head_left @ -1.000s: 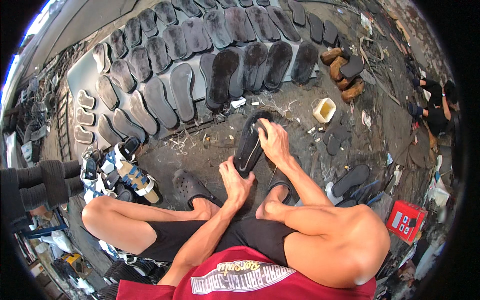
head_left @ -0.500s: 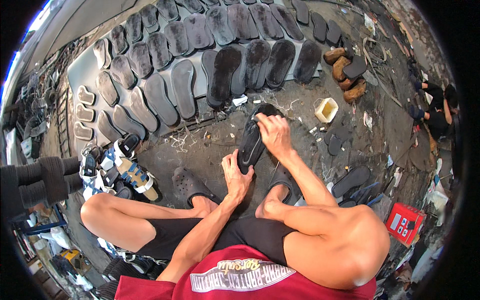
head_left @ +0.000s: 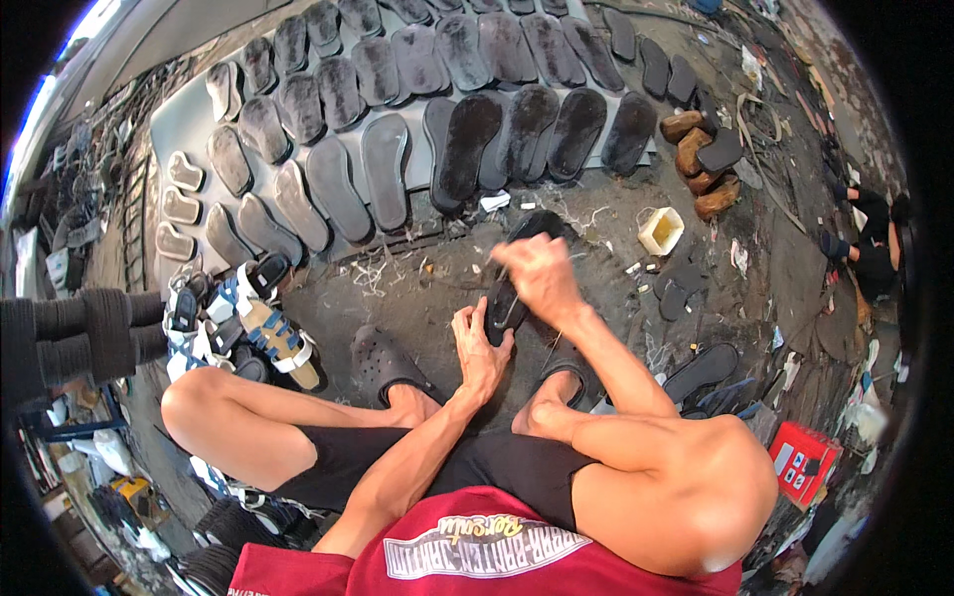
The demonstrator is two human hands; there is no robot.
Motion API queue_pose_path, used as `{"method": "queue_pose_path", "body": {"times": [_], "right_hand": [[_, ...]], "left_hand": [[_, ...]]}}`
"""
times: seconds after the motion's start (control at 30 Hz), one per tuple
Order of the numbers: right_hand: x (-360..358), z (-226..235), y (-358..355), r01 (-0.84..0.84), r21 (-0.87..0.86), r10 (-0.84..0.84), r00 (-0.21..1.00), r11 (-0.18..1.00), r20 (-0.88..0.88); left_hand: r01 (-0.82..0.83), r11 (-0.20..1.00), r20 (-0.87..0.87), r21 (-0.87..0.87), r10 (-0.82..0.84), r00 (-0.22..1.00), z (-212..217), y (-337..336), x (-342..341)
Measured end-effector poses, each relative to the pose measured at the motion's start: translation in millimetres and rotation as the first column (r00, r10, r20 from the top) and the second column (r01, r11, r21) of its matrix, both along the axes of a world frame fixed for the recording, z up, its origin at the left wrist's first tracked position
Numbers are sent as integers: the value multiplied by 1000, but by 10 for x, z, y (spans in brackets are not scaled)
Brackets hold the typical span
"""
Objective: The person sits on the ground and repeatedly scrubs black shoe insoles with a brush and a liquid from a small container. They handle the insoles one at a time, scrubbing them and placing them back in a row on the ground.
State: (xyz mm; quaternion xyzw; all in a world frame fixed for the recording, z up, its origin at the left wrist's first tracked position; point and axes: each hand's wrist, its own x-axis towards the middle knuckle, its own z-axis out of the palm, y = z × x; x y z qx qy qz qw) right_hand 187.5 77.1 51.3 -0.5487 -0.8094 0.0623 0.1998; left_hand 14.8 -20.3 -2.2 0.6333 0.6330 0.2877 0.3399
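While the left hand (head_left: 481, 350) steadies the near end of a dark shoe sole (head_left: 505, 309), its fingers pinch that end, thumb on the right edge. Sole is held tilted above the floor, between the clog-shod feet and the near edge of a pale grey sheet (head_left: 179, 121). Right hand (head_left: 543, 276) over the sole's upper part, fingers curled; blurred, cannot tell whether they pinch anything.

Containers: small white open tub (head_left: 675, 232) on the floor, off the sheet's near right corner, tilted, yellowish inside; cannot tell if that is liquid or residue. Red box (head_left: 798, 462) farther right, contents not visible.

Sheet carries rows of dark insoles (head_left: 386, 171), out to its near edge. Brown last-like blocks (head_left: 693, 154) heaped just past its right end; strapped blue-and-white sandals (head_left: 270, 338) piled off the near left corner.
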Motion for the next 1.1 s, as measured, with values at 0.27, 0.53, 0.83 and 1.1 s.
{"method": "queue_pose_path", "body": {"times": [0.27,0.53,0.83,1.1], "right_hand": [[-120,-241,-497,112,15,-112,993,994,46],[-368,30,-965,41,-302,-137,943,952,-304],[1136,738,-492,224,-757,-767,-59,613,-639],[2330,345,-390,818,-301,-846,362,490,-392]], "left_hand": [[-193,980,195,-47,199,961,95,-49,-9],[-693,719,192,-64,690,698,10,390,-347],[54,996,-206,-74,-69,976,189,93,79],[35,998,-117,-45,-40,992,168,159,118]]}}
